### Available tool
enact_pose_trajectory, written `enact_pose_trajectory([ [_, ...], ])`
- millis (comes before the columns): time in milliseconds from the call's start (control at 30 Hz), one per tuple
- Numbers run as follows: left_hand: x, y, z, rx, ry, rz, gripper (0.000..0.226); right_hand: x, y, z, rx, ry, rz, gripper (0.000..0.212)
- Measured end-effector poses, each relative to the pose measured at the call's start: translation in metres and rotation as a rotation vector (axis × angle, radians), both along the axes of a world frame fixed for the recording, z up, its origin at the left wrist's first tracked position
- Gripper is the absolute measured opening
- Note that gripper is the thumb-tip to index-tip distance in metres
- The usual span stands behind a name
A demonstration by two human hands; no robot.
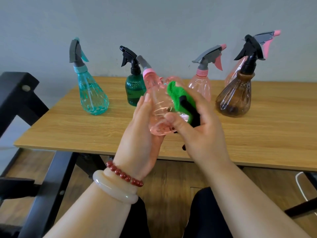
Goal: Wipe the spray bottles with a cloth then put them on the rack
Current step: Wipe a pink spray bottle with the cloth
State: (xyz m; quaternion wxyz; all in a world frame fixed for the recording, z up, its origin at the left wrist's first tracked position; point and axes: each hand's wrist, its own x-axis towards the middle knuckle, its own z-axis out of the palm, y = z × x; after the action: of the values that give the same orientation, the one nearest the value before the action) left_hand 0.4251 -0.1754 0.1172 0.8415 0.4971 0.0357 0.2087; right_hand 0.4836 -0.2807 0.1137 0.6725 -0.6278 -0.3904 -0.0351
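Nearest to me, on my left wrist, sat a pale bangle [114, 189] and a string of red beads [124, 174]. My left grip [142, 134] cradled the held pink bottle [157, 103] above the desk's near edge, with the palm under its base and the fingers curled up its left side. My right grip [200, 133] was closed on a green cloth [178, 95] with a black strip in it. The fingers pressed the cloth to the bottle's right side and the thumb lay against the lower body.

The bottle's long axis was tilted. Its base was low and towards me, and its pink collar and grey spray head pointed up, away and a little left. The body was clear, and I could not tell whether anything was in it.

Beyond my grips, five more bottles stood upright on the wooden desk [103, 131]:
- A teal bottle [91, 95] stood at the left, its dip tube showing through the wall.
- A dark green bottle [134, 90] stood just behind the held one.
- A second pink bottle [200, 85] stood right of centre.
- A brown bottle [235, 97] with a black trigger stood further right.
- Another pink one [234, 73] stood close behind the brown bottle, partly hidden.

Their contents I could not make out. A black frame [20, 93] stood beside the desk at the far left.
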Motion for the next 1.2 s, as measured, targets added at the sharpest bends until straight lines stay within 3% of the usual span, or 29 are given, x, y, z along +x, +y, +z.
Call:
enact_pose_trajectory([
  [67,0.000,0.002,-0.005,0.294,0.022,0.127,0.079,0.004,-0.001,0.001,0.028,0.086,-0.002,0.049],
  [167,-0.002,0.001,-0.006,0.811,-0.013,0.300,0.071,0.006,-0.002,0.002,0.109,0.239,0.022,0.050],
  [267,0.000,0.013,-0.008,1.202,-0.113,0.339,0.088,0.006,-0.001,0.005,0.130,0.378,0.035,0.051],
  [400,0.002,0.038,-0.002,1.531,-0.153,0.251,0.102,0.009,-0.001,0.009,0.108,0.503,0.006,0.046],
  [500,0.005,0.051,0.005,1.634,-0.142,0.290,0.094,0.009,-0.001,0.008,0.092,0.575,0.065,0.041],
  [600,0.006,0.055,0.014,1.596,-0.101,0.275,0.093,0.009,0.000,0.011,0.093,0.581,0.111,0.031],
  [667,0.004,0.057,0.019,1.554,-0.068,0.272,0.095,0.010,-0.001,0.013,0.023,0.394,0.021,0.025],
  [733,0.002,0.058,0.023,1.550,-0.022,0.289,0.097,0.012,-0.002,0.014,-0.044,0.191,-0.122,0.037],
  [833,0.000,0.055,0.028,1.563,0.043,0.347,0.099,0.011,-0.005,0.010,0.003,-0.047,-0.273,0.037],
  [1000,0.003,0.047,0.030,1.655,-0.034,0.391,0.083,0.001,0.003,0.005,0.011,-0.430,-0.318,0.031],
  [1133,0.002,0.038,0.024,1.724,-0.071,0.396,0.090,0.019,0.005,0.013,0.068,-0.176,-0.332,0.024],
  [1200,0.001,0.036,0.024,1.714,-0.059,0.412,0.088,0.013,0.003,0.011,0.060,-0.235,-0.300,0.022],
])
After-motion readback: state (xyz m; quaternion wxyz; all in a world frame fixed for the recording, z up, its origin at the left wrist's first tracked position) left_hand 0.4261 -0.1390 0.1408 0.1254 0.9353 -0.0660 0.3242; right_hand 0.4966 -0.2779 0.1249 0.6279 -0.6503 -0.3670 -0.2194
